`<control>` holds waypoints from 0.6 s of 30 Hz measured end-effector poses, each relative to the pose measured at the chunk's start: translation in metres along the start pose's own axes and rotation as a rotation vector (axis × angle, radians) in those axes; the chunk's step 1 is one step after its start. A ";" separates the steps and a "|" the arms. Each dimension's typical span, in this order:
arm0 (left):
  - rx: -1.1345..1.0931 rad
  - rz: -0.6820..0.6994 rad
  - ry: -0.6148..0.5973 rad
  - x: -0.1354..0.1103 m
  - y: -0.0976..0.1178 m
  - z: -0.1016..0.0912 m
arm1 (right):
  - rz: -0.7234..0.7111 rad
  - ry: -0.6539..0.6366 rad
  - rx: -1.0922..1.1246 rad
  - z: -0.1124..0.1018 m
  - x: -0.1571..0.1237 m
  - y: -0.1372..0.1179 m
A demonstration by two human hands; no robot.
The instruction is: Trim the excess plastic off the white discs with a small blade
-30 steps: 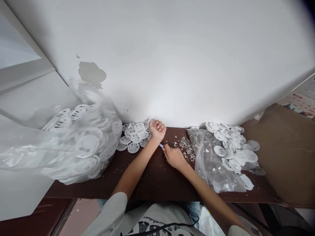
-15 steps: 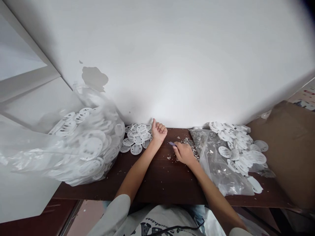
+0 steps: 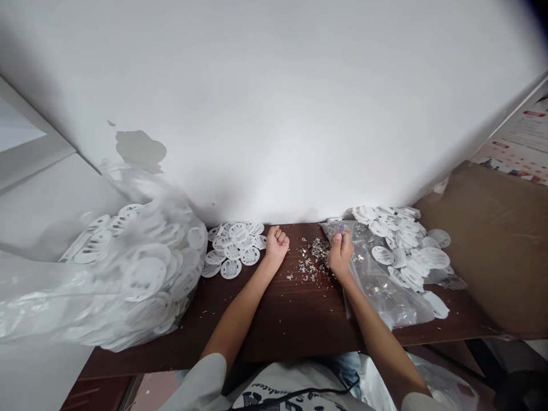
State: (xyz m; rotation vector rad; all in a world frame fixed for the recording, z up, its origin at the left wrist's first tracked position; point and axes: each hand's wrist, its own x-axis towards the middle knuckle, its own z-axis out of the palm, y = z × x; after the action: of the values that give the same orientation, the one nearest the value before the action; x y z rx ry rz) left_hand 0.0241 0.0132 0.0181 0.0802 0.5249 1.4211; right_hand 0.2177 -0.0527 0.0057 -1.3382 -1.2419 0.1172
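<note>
My left hand (image 3: 277, 245) is curled into a fist above the dark table, beside the small heap of round white slotted plastic discs (image 3: 231, 268). What it holds, if anything, is hidden by the fingers. My right hand (image 3: 341, 254) is closed around a small purple, partly see-through piece (image 3: 341, 229), whose tip sticks up above the thumb; its kind is not clear. That hand is over the near edge of a clear plastic bag (image 3: 381, 297). Between my hands lies a scatter of tiny shiny metal pieces (image 3: 311, 264).
A big clear bag of white slotted discs (image 3: 145, 279) bulges at the left. Another pile of white discs (image 3: 411, 245) lies on the right, near a brown cardboard sheet or box (image 3: 483, 240). Behind the dark brown table (image 3: 295, 325) rises a white wall (image 3: 274, 114).
My right hand has lifted away from the metal pieces and turned upright with the purple piece. The left thumb has folded down over the fist. The view has shifted slightly.
</note>
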 end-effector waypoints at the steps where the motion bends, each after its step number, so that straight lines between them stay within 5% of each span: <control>1: 0.000 0.020 0.010 0.000 -0.002 0.000 | -0.009 0.002 -0.004 0.000 0.000 0.000; 9: -0.080 0.139 0.102 0.001 -0.003 0.008 | -0.107 -0.094 -0.195 -0.002 -0.006 0.000; 15: -0.122 0.082 0.118 0.001 0.008 0.028 | -0.295 -0.358 -0.395 -0.009 0.000 0.007; 18: -0.111 0.055 0.209 -0.002 0.015 0.036 | -0.389 -0.368 -0.440 -0.013 0.004 0.009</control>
State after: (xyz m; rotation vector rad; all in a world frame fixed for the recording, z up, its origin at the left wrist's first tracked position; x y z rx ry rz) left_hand 0.0244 0.0229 0.0558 -0.1454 0.6183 1.5188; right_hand 0.2338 -0.0556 0.0048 -1.4560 -1.8996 -0.2060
